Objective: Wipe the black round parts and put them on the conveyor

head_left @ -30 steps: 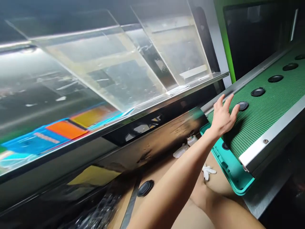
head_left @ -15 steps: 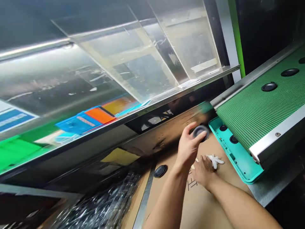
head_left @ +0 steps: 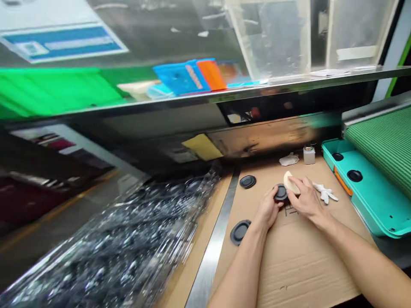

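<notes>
My left hand (head_left: 269,207) grips a round black plastic cap (head_left: 281,192) by its edge, above the cardboard sheet (head_left: 308,252). Pinched in my right hand (head_left: 305,196) is a cream-coloured pad (head_left: 290,183), held right beside the cap; whether the two touch I cannot tell. Two more black round caps lie on the cardboard to the left, one farther off (head_left: 248,182) and one nearer (head_left: 240,232), partly behind my left forearm. A white crumpled glove-like piece (head_left: 325,193) rests just right of my right hand.
A turquoise bin (head_left: 372,205) holding black caps stands at the right, below the green conveyor belt (head_left: 385,137). A small bottle (head_left: 309,155) and a clear plastic scrap (head_left: 289,159) sit at the back. Clear trays of black parts (head_left: 128,231) fill the left. A metal shelf edge (head_left: 199,95) runs overhead.
My view has swung left and levelled. The left hand has brought its cap down to the right hand, which has lifted off the cardboard with the cream pad.
</notes>
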`<state>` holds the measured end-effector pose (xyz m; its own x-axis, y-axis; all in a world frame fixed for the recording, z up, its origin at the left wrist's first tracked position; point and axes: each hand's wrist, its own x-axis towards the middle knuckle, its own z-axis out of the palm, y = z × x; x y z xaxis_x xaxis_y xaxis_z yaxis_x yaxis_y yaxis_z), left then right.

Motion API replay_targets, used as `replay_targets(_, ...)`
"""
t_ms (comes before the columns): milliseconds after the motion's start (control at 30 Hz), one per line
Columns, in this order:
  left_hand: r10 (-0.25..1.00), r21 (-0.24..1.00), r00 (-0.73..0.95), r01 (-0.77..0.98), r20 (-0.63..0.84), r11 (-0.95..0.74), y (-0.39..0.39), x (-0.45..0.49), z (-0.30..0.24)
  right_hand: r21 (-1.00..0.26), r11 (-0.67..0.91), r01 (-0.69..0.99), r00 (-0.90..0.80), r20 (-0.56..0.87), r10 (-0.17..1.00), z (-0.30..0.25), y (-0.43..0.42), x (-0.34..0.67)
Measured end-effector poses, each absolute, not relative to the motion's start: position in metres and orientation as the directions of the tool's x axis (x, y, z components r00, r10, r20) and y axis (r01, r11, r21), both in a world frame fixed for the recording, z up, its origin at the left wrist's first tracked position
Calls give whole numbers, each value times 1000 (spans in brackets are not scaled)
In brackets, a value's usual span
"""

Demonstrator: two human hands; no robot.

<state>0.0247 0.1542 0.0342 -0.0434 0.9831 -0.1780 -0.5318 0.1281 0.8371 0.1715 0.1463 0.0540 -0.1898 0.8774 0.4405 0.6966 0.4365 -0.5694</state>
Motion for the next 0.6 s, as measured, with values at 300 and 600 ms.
replay_targets(300,975,593,109,-779,-191,204,153,34,36,-531,490,691,-220,491,843,43,140,150)
replay_targets(600,961,400,209,-877,-183,267,155,23,37,-456,425,782,-211,449,868,39,138,138)
